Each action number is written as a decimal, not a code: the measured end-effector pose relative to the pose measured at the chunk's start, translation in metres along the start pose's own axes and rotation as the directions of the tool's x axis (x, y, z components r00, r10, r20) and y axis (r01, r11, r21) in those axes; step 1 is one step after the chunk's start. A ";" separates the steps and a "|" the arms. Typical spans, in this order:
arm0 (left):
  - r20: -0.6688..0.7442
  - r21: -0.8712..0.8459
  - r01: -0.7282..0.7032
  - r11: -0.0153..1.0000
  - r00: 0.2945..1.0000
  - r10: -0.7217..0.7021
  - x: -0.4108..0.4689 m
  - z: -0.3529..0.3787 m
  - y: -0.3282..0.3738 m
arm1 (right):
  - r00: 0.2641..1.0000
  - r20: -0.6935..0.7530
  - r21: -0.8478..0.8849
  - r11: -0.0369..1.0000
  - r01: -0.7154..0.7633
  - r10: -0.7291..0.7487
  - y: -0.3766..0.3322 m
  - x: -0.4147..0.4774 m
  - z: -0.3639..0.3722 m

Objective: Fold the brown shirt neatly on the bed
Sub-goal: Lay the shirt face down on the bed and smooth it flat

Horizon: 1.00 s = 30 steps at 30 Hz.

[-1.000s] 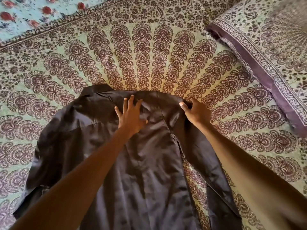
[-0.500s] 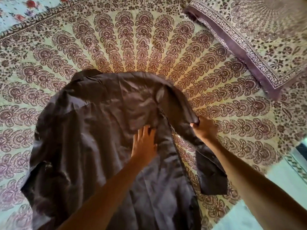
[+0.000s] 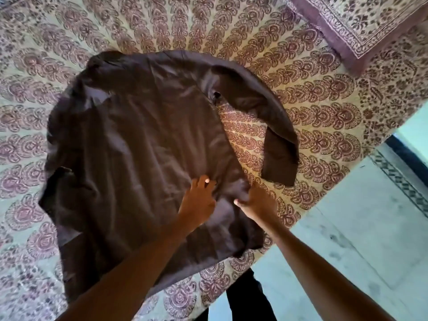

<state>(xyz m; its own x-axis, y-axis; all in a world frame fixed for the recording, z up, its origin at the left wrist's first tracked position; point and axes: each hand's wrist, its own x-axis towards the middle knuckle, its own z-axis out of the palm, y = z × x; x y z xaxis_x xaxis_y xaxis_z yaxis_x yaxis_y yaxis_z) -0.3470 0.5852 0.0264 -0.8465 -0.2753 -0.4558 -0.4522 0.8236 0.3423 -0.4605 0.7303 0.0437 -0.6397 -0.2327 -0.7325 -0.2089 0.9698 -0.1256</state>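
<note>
shirt (image 3: 143,140): I see plain dark brown
sheet (image 3: 324,107): cream, maroon fan print
pillow (image 3: 361,22): cream floral, purple border

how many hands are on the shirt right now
2. The left hand presses down on the brown shirt near its right-side edge. The right hand, just beside it, grips that edge. No other hand shows.

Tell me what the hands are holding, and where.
The right hand grips the shirt by the right edge of its body; the left hand only presses on the cloth beside it.
</note>
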 end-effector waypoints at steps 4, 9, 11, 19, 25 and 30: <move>0.076 -0.181 -0.010 0.984 0.997 0.024 -0.036 0.033 0.020 | 1.000 -0.006 0.201 0.980 -0.005 0.006 0.042 -0.027 0.029; 0.098 -0.223 -0.005 0.975 0.995 0.028 -0.051 0.056 0.044 | 0.994 -0.098 0.225 0.974 -0.021 0.044 0.079 -0.029 0.024; 0.060 -0.182 -0.065 0.981 0.995 0.077 -0.054 0.061 0.053 | 1.000 0.001 0.211 0.977 -0.022 0.022 0.088 -0.027 0.025; 0.036 0.007 0.035 0.999 0.999 -0.036 -0.096 0.074 0.094 | 0.874 0.485 0.769 0.489 -0.412 -0.025 0.085 -0.050 0.007; -0.310 -0.127 0.306 0.944 0.892 -0.331 -0.105 0.073 0.120 | 0.861 0.506 0.823 0.324 -0.468 -0.043 0.075 -0.062 -0.003; -0.370 -0.156 0.391 0.907 0.828 -0.421 -0.102 0.073 0.107 | 0.860 0.507 0.828 0.303 -0.471 -0.049 0.075 -0.066 -0.018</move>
<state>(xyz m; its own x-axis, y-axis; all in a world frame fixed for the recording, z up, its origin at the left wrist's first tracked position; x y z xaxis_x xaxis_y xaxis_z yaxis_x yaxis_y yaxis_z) -0.2884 0.7375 0.0495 -0.6145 -0.7582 -0.2179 -0.7853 0.5616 0.2605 -0.4476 0.8167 0.0946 -0.1651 -0.2105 -0.9636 0.8506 0.4642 -0.2471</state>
